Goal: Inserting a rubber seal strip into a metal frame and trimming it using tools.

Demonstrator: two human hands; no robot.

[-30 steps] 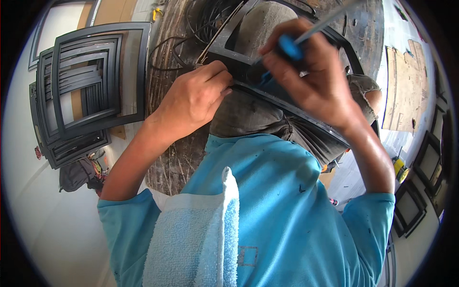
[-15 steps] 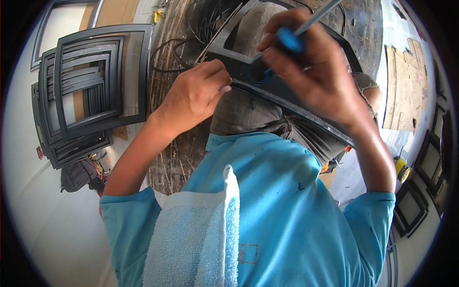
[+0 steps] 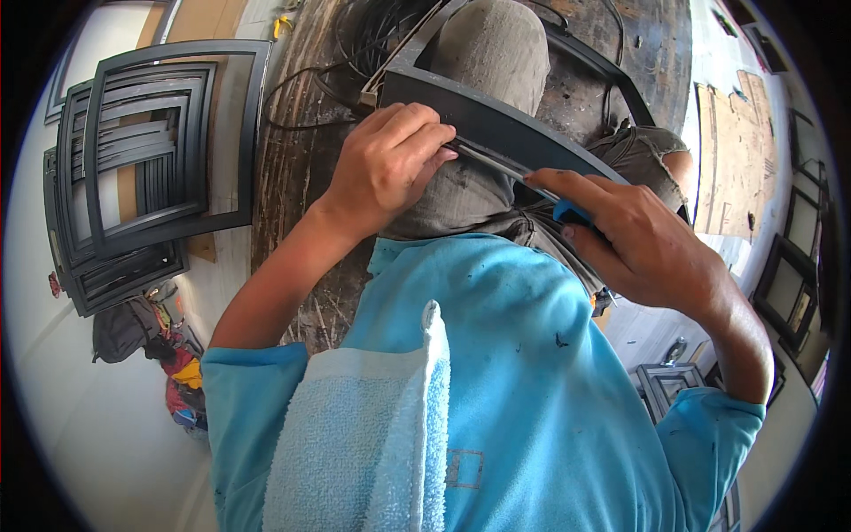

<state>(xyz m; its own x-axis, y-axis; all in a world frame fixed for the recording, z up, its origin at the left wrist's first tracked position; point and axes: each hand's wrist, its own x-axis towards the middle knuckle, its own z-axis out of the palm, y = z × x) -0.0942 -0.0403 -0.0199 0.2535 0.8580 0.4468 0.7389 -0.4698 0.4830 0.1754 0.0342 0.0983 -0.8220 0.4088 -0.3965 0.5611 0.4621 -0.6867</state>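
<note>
Held one screwdriver point(image 3: 570, 213), blue-handled with a slim metal shaft, in the right hand point(image 3: 645, 238), with fingers closed about the handle and forefinger stretched toward the shaft. Aimed the shaft leftward along the near edge of one dark frame point(image 3: 496, 115), with the tip at the fingertips of the left hand point(image 3: 386, 173). Had left thumb and fingers pinched together at that edge, near the frame's corner; could not tell whether on the tip, the frame or some small part hidden between them. Set the two hands apart, with the shaft spanning the gap.

Bore the dark frame across the lap, aslant, with one knee of the grey trousers point(image 3: 492, 53) showing within its opening. Wore also one blue shirt point(image 3: 541, 381), with a pale blue towel point(image 3: 346, 434) draped down the front.

Sat above a dark, scuffed wooden surface point(image 3: 297, 168), bearing a coil of black cable point(image 3: 372, 40) beyond the left hand. Counted at far left a stack of dark frames point(image 3: 252, 133), leaning and overlapping; below it, one grey bag point(image 3: 124, 330) beside a heap of coloured cloth point(image 3: 186, 374). Noted at right a light brown sheet point(image 3: 736, 168) and, farther out, more upright frames point(image 3: 769, 306).
</note>
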